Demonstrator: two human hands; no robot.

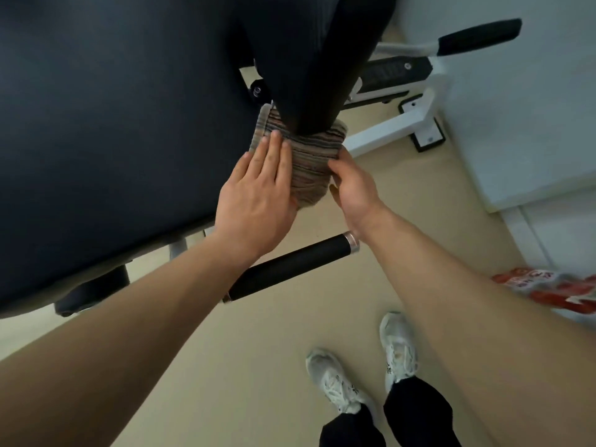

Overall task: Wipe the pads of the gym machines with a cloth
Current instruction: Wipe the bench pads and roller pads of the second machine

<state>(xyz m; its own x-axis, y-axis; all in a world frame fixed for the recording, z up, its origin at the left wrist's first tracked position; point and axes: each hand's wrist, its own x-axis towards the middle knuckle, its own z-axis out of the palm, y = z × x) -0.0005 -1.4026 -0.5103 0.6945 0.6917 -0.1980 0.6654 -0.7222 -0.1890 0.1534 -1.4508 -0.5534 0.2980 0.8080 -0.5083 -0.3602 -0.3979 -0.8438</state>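
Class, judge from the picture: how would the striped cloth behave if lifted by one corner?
Probably floppy: the striped cloth bends round the narrow pad. Likely light: the right hand merely pinches its edge. Its ribbed weave probably resists sliding.

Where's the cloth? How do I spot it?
Find the big dark pad filling the left side, then the narrower dark pad beside it. At that narrow pad's lower end, between the left hand and right hand, is the cloth. It alone is striped, among plain black pads.
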